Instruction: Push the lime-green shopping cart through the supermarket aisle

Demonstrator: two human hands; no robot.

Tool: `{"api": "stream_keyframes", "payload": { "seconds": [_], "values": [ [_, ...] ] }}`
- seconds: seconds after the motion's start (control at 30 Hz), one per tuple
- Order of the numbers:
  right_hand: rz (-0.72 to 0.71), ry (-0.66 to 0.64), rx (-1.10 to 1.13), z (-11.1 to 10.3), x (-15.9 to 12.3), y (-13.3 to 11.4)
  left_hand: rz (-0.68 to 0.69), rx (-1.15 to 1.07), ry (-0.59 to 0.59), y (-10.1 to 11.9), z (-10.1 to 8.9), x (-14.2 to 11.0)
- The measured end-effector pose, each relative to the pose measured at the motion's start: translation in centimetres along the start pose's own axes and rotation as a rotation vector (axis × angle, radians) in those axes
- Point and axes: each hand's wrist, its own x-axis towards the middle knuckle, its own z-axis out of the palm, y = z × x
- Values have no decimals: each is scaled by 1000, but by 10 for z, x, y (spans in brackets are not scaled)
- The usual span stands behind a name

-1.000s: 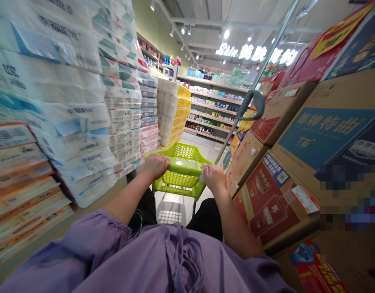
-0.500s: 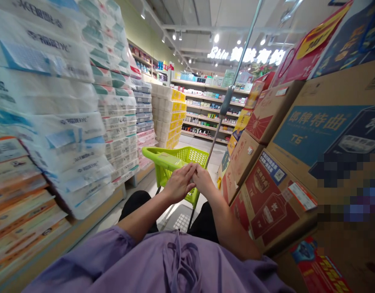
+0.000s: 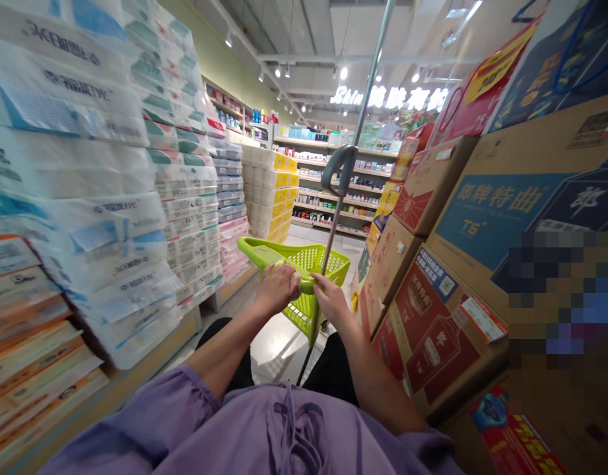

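Note:
A lime-green shopping basket [image 3: 328, 264] on wheels stands tilted in the aisle ahead of me. Its long metal handle [image 3: 340, 173] with a grey grip rises up the middle of the view. My left hand [image 3: 278, 288] is closed over the basket's near rim. My right hand [image 3: 329, 300] is closed on the same rim just to the right, close to the handle's foot. Both forearms reach out from purple sleeves.
Tall stacks of wrapped tissue packs [image 3: 86, 198] line the left side. Cardboard liquor boxes [image 3: 447, 264] are piled at an angle on the right. Far shelves [image 3: 333, 191] of goods stand under a lit sign. A narrow strip of pale floor [image 3: 278, 343] runs between.
My hands were apart on the basket rim, came together half a second ago, and now both grip the near rim. The basket has tilted and turned left, and the handle swung towards the middle.

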Motion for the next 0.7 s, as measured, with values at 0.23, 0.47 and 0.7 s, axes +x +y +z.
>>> {"api": "stream_keyframes", "payload": {
  "seconds": [0.23,0.47,0.7],
  "values": [
    [-71,-130,-21,39,-5,-8,-59,63,-14,-21,-15,4],
    [42,-14,24,48,1,1,-70,160,-4,-49,-25,-8],
    [147,-211,-366,67,9,21,-117,257,61,-73,-34,-25]
  ]
}}
